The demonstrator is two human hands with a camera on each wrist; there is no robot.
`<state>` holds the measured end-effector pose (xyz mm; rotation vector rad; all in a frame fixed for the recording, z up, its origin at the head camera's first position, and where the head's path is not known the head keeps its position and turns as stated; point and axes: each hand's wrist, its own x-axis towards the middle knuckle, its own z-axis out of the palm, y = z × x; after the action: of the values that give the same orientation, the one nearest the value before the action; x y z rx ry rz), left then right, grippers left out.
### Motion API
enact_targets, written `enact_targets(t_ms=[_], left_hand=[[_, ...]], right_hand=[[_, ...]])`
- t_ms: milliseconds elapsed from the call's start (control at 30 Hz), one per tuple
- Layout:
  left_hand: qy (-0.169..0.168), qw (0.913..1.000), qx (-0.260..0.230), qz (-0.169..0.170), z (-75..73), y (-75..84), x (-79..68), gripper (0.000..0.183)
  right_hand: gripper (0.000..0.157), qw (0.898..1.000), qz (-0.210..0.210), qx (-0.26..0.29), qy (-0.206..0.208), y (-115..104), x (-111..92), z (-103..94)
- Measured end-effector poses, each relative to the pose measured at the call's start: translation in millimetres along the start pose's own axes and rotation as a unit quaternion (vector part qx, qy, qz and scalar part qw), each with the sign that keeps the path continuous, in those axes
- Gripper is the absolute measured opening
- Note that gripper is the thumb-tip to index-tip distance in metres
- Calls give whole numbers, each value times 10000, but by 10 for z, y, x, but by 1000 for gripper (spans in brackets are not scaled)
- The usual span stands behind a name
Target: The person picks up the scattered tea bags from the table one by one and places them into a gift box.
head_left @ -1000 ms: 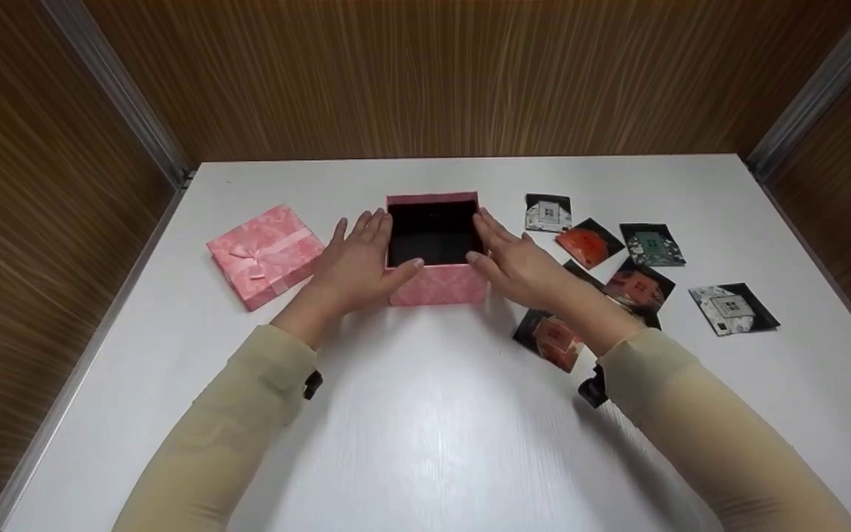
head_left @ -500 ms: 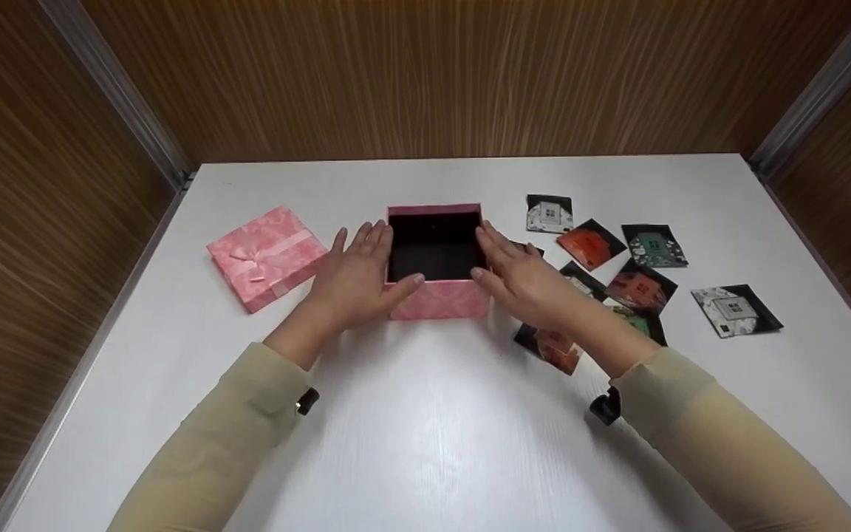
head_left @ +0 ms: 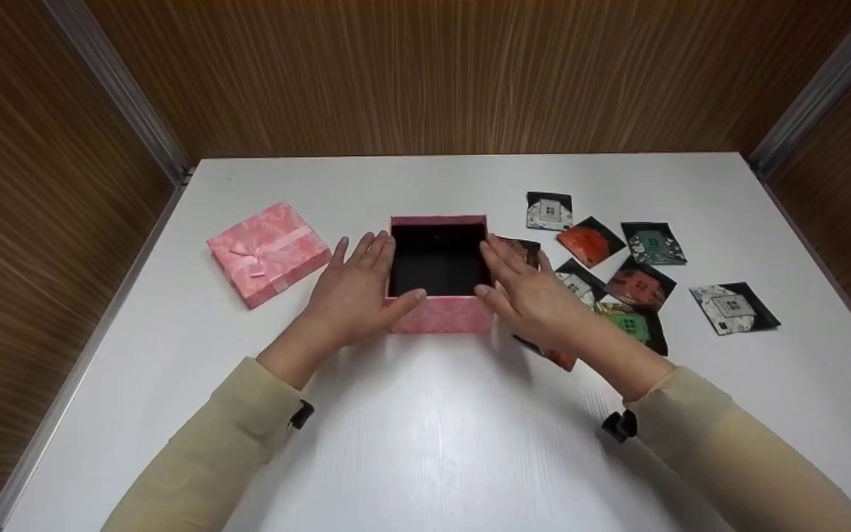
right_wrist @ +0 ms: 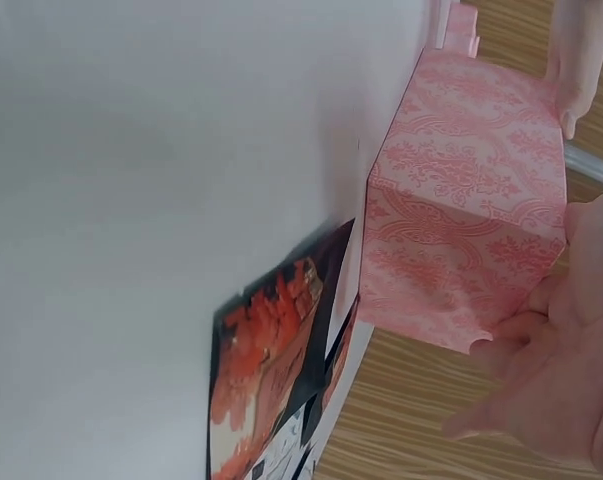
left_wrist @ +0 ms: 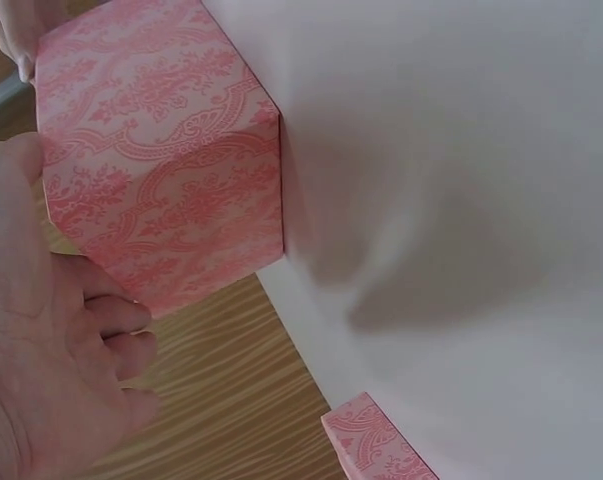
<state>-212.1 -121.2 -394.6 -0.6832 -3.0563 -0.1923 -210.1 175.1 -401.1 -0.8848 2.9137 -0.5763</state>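
A pink patterned gift box [head_left: 440, 316] with a black interior stands upright on the white table between my hands. Straight fingers of my left hand [head_left: 348, 299] lie along its left wall, with the thumb near the front rim. My right hand [head_left: 540, 303] rests against the right wall in the same way, its thumb at the front corner. Both wrist views show the box's patterned sides [left_wrist: 181, 190] with fingertips touching them. Left of the box lies its pink lid [head_left: 267, 251], topped with a ribbon bow.
Several flat printed packets lie to the right, among them an orange one [head_left: 590, 241], a green one [head_left: 631, 325] and a white one [head_left: 734, 308]. Some overlap, and my right hand and forearm cover parts of them. Wood-grain panels [head_left: 433, 81] enclose the table [head_left: 425, 443].
The box has slid toward me across the table, with both hands moving back alongside it. A dark packet behind my right hand has come into view. The lid stays put.
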Motion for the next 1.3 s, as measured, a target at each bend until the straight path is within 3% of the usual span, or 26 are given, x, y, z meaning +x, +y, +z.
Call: enact_targets(t_ms=[800,1300], left_hand=[[163,9992,-167,340,24,174,-362,99],[182,9982,-209,526,15,252,-482,100]], right_hand=[[71,9990,-325,85,289,-77,-401,68],[71,9979,-387,5,515,-163,-594,96]])
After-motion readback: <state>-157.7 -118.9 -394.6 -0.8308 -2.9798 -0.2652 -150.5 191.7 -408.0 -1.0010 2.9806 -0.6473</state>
